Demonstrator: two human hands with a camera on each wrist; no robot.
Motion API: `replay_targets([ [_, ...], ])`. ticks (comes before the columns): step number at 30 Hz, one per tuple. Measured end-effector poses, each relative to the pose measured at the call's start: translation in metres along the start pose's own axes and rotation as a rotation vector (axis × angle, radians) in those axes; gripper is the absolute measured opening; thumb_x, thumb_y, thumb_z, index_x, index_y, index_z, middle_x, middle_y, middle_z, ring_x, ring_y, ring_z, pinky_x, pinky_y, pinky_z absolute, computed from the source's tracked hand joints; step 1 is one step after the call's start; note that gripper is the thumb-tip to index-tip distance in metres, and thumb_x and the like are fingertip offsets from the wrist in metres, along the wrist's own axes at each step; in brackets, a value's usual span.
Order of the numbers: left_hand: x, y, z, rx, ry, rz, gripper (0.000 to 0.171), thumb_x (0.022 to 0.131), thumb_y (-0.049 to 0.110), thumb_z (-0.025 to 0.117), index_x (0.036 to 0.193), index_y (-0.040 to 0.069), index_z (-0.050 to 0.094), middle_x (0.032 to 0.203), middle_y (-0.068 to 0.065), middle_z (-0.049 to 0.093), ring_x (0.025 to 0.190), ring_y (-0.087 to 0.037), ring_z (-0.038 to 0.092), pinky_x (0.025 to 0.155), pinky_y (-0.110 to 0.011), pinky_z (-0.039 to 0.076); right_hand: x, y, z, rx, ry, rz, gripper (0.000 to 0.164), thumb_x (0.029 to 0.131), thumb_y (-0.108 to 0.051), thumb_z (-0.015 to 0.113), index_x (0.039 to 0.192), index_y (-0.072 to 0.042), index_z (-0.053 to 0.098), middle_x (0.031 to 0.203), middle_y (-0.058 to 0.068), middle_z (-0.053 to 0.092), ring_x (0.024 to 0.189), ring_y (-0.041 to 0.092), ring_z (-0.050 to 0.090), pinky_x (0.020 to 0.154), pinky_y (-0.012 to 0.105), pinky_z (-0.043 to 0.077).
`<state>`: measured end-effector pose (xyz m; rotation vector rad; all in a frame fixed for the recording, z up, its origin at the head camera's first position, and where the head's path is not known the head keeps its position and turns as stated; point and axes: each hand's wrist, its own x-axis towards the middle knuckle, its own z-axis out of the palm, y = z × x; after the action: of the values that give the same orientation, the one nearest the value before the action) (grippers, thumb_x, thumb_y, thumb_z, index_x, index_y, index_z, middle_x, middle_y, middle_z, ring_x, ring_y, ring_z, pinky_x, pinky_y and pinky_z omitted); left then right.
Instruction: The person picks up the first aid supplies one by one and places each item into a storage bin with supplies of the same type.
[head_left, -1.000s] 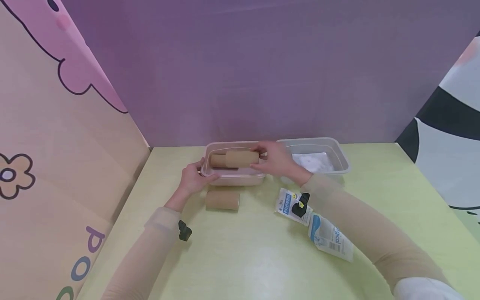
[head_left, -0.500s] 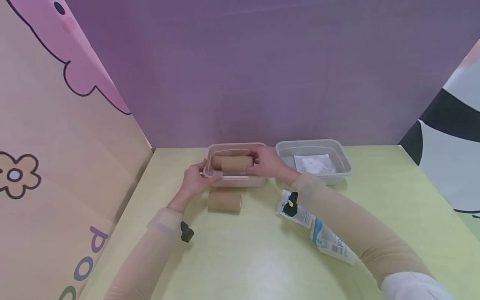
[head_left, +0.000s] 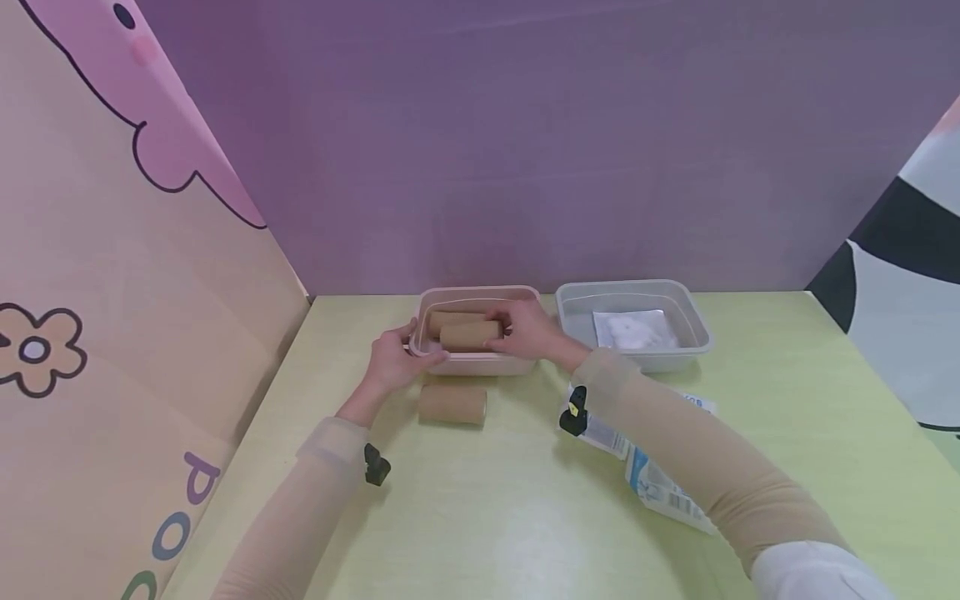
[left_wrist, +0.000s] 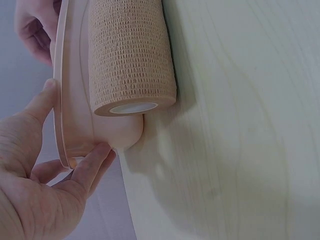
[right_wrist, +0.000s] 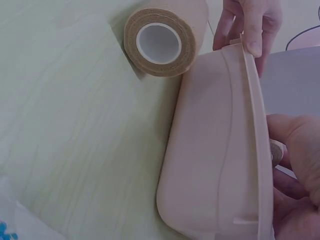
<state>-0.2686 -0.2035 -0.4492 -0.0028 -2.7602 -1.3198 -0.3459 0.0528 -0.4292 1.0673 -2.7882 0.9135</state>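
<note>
My left hand [head_left: 393, 360] grips the left end of a pink plastic bin [head_left: 487, 365]; in the left wrist view its thumb lies at the rim and its fingers hold the outer corner. Inside the bin, my right hand [head_left: 528, 332] holds the right end of a tan bandage roll [head_left: 468, 336]. Behind it lies a second bandage roll [head_left: 442, 319], partly covered. A third bandage roll [head_left: 452, 405], crinkled and with a hollow white core [right_wrist: 159, 43], rests on its side on the table in front of the bin.
To the right stands a whitish plastic bin [head_left: 660, 360] with a white packet [head_left: 636, 329] in it. Printed packages, one with a blue band [head_left: 667, 492], lie under my right forearm. A purple wall [head_left: 487, 167] rises behind the table [head_left: 480, 517].
My right hand has lowered its bandage roll into the pink bin and forward, in front of the roll lying there. My left hand keeps its grip on the bin.
</note>
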Motion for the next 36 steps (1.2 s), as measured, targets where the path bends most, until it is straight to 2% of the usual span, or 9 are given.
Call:
replay_targets([
  [5,0.001,0.0,0.001,-0.001,0.009,0.003,0.091,0.086,0.032,0.091,0.156,-0.004,0.046,0.124,-0.026,0.075,0.102,-0.034,0.079,0.075,-0.027,0.062,0.002,0.003,0.006,-0.013,-0.022,0.013,0.042,0.089,-0.023,0.085,0.121,0.002,0.075,0.112,0.014,0.08,0.094,0.022,0.074,0.087,0.036,0.061],
  [13,0.002,0.0,0.002,-0.014,0.001,-0.011,0.092,0.086,0.032,0.09,0.157,-0.004,0.045,0.124,-0.026,0.075,0.099,-0.032,0.079,0.067,-0.017,0.055,0.002,0.001,0.006,-0.019,-0.052,0.007,0.041,0.09,-0.025,0.084,0.12,0.001,0.075,0.109,0.013,0.08,0.098,0.027,0.078,0.092,0.04,0.062],
  [17,0.001,0.0,0.002,-0.019,-0.002,-0.018,0.092,0.086,0.032,0.09,0.157,-0.003,0.044,0.126,-0.026,0.074,0.099,-0.032,0.079,0.069,-0.021,0.058,0.002,0.001,0.007,-0.012,-0.063,0.002,0.04,0.091,-0.025,0.083,0.12,0.002,0.075,0.107,0.014,0.08,0.098,0.026,0.079,0.091,0.039,0.063],
  [21,0.0,0.001,0.002,-0.011,-0.005,-0.017,0.092,0.086,0.032,0.09,0.157,-0.004,0.044,0.125,-0.027,0.075,0.1,-0.033,0.079,0.073,-0.025,0.061,0.002,0.0,0.008,0.012,-0.07,0.008,0.041,0.094,-0.023,0.08,0.124,0.005,0.073,0.117,0.019,0.08,0.104,0.03,0.079,0.094,0.04,0.063],
  [25,0.0,0.002,0.003,-0.004,-0.004,-0.004,0.091,0.086,0.031,0.09,0.157,-0.005,0.044,0.125,-0.028,0.074,0.1,-0.033,0.078,0.074,-0.027,0.062,0.001,-0.001,0.006,0.011,-0.035,0.002,0.043,0.097,-0.023,0.076,0.128,0.006,0.071,0.126,0.023,0.076,0.11,0.035,0.078,0.096,0.042,0.063],
  [28,0.001,0.003,0.003,-0.002,-0.001,-0.002,0.091,0.087,0.031,0.09,0.156,-0.006,0.044,0.129,-0.028,0.073,0.102,-0.033,0.078,0.075,-0.028,0.062,-0.002,-0.004,0.001,0.009,0.018,-0.019,0.041,0.097,-0.023,0.076,0.127,0.006,0.072,0.124,0.023,0.077,0.109,0.036,0.077,0.093,0.043,0.064],
  [31,0.001,0.003,0.004,-0.004,-0.002,-0.012,0.092,0.086,0.031,0.09,0.157,-0.006,0.044,0.134,-0.028,0.07,0.105,-0.034,0.077,0.076,-0.029,0.063,-0.008,-0.01,-0.005,0.057,0.053,-0.029,0.038,0.096,-0.02,0.077,0.124,0.006,0.073,0.12,0.024,0.077,0.108,0.036,0.077,0.092,0.045,0.064],
  [36,0.001,0.003,0.003,-0.005,-0.005,-0.021,0.092,0.087,0.032,0.09,0.157,-0.005,0.044,0.137,-0.028,0.069,0.102,-0.032,0.077,0.071,-0.023,0.059,-0.023,-0.022,-0.008,0.108,0.083,-0.05,0.032,0.095,-0.016,0.078,0.121,0.002,0.074,0.119,0.021,0.078,0.107,0.035,0.077,0.093,0.047,0.064],
])
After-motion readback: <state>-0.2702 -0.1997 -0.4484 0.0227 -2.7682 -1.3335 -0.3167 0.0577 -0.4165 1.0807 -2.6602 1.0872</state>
